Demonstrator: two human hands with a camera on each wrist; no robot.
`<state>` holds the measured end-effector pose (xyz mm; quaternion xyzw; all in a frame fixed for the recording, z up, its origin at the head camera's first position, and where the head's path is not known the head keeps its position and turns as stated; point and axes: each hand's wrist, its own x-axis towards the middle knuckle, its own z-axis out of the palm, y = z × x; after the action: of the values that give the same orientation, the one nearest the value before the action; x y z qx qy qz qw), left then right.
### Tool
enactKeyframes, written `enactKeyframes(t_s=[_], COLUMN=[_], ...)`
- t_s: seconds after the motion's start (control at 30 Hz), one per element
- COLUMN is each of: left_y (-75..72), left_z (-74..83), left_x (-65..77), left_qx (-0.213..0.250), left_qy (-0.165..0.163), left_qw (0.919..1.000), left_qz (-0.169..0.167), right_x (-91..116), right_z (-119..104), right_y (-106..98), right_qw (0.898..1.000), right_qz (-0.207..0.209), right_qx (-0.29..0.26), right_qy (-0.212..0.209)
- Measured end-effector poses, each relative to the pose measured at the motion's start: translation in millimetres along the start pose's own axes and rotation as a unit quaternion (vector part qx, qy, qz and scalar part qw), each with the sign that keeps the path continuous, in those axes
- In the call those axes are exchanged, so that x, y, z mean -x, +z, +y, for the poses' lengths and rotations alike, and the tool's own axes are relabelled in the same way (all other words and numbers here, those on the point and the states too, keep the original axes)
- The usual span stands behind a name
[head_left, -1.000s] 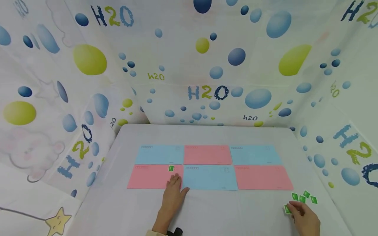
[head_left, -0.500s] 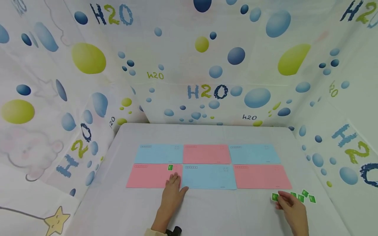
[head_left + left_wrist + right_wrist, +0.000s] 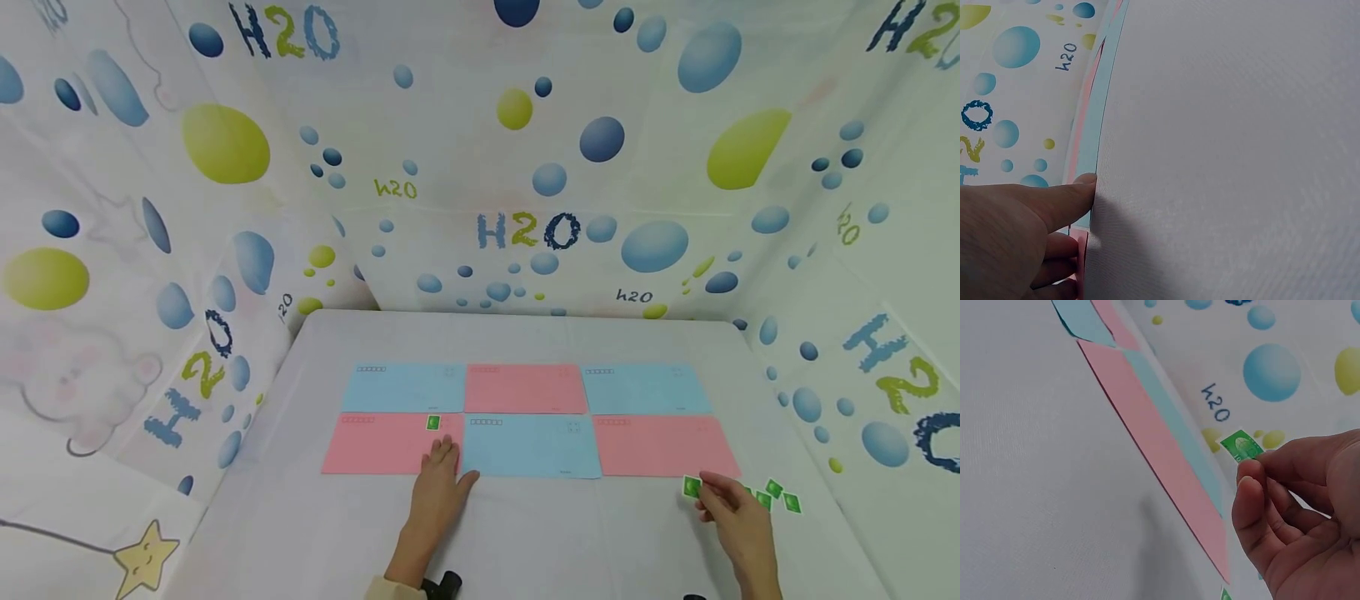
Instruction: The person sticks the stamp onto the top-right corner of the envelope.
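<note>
My left hand lies with straight fingers on the front-left pink envelope. Its thumb reaches the near edge of the front-middle blue envelope. One green stamp sits on that pink envelope, just beyond the fingertips. My right hand pinches another green stamp between thumb and fingers, raised above the table near the front-right pink envelope. In the right wrist view a pale leaf-like shape shows on the held stamp. Several loose stamps lie behind the right hand, partly hidden by it.
Behind the front row is a back row: a blue envelope, a pink envelope and another blue envelope. A white cloth covers the table. Patterned curtains enclose its back and sides.
My right hand has lifted a stamp from the loose group and carried it left and away from me, towards the front-right pink envelope. My left hand has stayed in place.
</note>
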<state>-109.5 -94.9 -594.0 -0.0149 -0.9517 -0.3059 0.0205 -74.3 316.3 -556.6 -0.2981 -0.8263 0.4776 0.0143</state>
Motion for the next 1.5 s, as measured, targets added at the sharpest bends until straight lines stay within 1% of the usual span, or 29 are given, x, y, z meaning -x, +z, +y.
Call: enactKeyframes(t_s=[0.23,0.37,0.6,0.67,0.93,1.17,1.5], left_y=[-0.7,-1.7,0.5,1.1,1.0,1.1,-0.5], left_z=[1.0,1.9,0.3,0.0,1.1,1.7,4.1], left_x=[-1.7,-2.1,-1.9,-1.7,0.2,1.3,0.5], left_qx=[0.005,0.009,0.01,0.008,-0.006,-0.002,-0.018], left_qy=[0.001,0.001,-0.003,-0.002,0.004,0.007,0.009], left_qw=[1.0,1.0,0.9999,1.0,1.0,1.0,0.9998], left_qz=[0.006,0.004,0.0,0.001,0.003,0.002,-0.001], right_x=[0,-2,-2,-1,-3,-3,-5], right_z=[-7,-11,-19,-22,-32,-46,-60], right_y=[-1,0,5,7,14,23,37], right_qw=[0.999,0.998,0.999,0.998,0.995,0.989,0.984], right_qz=[-0.02,-0.026,-0.013,-0.015,-0.033,-0.054,-0.084], right_qx=[-0.035,-0.049,-0.052,-0.053,-0.076,-0.085,-0.079], right_qy=[0.002,-0.01,-0.011,-0.015,-0.063,-0.104,-0.14])
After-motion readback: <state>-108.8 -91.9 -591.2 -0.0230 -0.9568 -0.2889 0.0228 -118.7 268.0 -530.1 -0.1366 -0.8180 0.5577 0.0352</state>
